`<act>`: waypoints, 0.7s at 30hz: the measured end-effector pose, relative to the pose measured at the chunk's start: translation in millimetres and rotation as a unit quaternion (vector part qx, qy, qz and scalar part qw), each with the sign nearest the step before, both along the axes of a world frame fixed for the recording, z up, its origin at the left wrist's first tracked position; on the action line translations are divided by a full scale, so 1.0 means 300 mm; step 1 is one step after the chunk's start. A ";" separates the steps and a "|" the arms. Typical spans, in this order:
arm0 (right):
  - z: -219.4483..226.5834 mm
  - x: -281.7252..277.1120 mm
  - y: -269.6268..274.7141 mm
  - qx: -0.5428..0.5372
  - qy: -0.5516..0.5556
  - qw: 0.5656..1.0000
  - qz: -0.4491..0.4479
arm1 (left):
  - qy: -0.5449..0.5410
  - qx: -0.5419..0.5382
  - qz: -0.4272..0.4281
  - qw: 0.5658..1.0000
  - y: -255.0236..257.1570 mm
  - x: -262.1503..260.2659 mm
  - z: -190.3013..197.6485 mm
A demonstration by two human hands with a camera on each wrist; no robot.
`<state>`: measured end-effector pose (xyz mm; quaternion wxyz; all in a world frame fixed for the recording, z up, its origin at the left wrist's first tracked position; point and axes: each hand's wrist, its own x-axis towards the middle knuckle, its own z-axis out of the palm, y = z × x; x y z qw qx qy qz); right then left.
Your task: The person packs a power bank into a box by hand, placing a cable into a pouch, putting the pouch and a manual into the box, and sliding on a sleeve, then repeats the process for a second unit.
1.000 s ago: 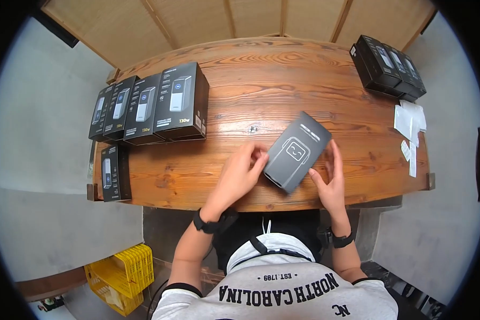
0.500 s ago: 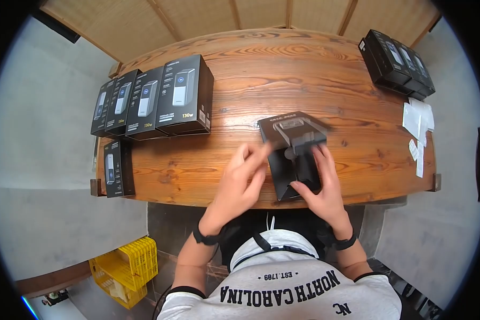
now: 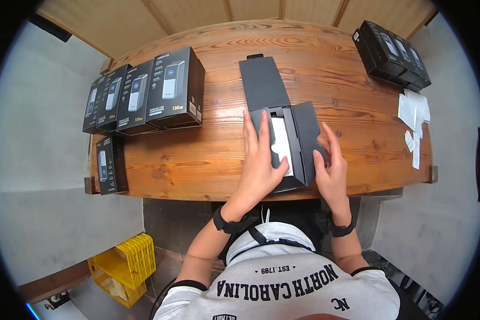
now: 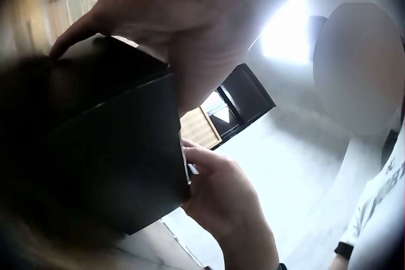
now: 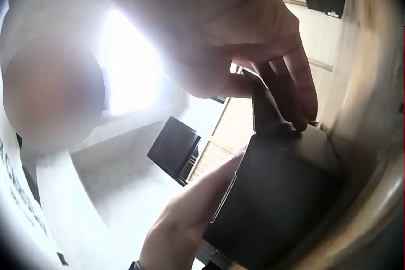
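A dark grey box (image 3: 298, 177) stands unfolded near the front of the table, its long lid flap (image 3: 264, 80) laid out away from the person. Inside shows a white item (image 3: 280, 141), partly covered by the left hand. The left hand (image 3: 260, 162) lies along the left side of the box, straight fingers over the left flap and thumb across the white item. At the right, the right hand (image 3: 332, 168) holds the edge of the right flap (image 3: 307, 130); in the right wrist view that flap (image 5: 266, 102) passes between thumb and fingers.
Several black boxes marked 130W (image 3: 170, 88) stand in a row at the left, with a smaller black box (image 3: 111, 165) before them. More black boxes (image 3: 392, 56) lie at the far right, above white paper scraps (image 3: 413, 117). A yellow crate (image 3: 124, 266) sits on the floor.
The box was closed, face up between both hands; its cover was swung over and it now lies unfolded with the white inside showing. The left hand has moved onto its left side.
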<state>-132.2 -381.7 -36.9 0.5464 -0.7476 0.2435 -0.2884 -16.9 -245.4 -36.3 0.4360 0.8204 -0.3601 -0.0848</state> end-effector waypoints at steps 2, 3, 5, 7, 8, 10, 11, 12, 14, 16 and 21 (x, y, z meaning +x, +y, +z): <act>0.013 -0.011 -0.011 -0.098 0.035 0.994 0.016 | 0.044 -0.043 0.007 0.998 0.030 0.026 -0.017; 0.021 -0.015 -0.015 -0.195 0.066 0.978 0.029 | 0.085 -0.085 0.011 0.993 0.045 0.037 -0.014; -0.009 -0.023 -0.014 -0.224 0.077 0.971 0.025 | 0.287 -0.245 0.023 0.926 0.093 0.025 0.040; -0.021 -0.030 -0.023 -0.267 0.089 0.957 0.070 | 0.283 -0.243 0.046 0.927 0.150 0.058 0.017; -0.008 -0.023 -0.013 -0.268 0.088 0.957 0.067 | 0.284 -0.239 0.044 0.928 0.169 0.061 0.006; -0.004 -0.014 -0.011 -0.292 0.093 0.948 0.084 | -0.093 0.014 0.025 0.995 0.201 0.063 -0.012; -0.002 -0.011 -0.009 -0.321 0.098 0.936 0.104 | -0.092 0.017 0.023 0.995 0.202 0.057 0.000; 0.006 -0.004 -0.002 -0.318 0.100 0.937 0.104 | -0.107 0.041 0.008 0.993 0.200 0.046 0.015; 0.022 0.019 0.023 -0.314 0.086 0.940 0.103 | -0.121 0.057 -0.005 0.991 0.182 0.023 0.033; 0.029 0.036 0.043 -0.316 0.094 0.938 0.112 | -0.126 0.064 -0.021 0.990 0.167 0.014 0.051; 0.020 0.057 0.076 -0.327 0.117 0.931 0.112 | -0.130 0.114 -0.044 0.984 0.153 0.007 0.065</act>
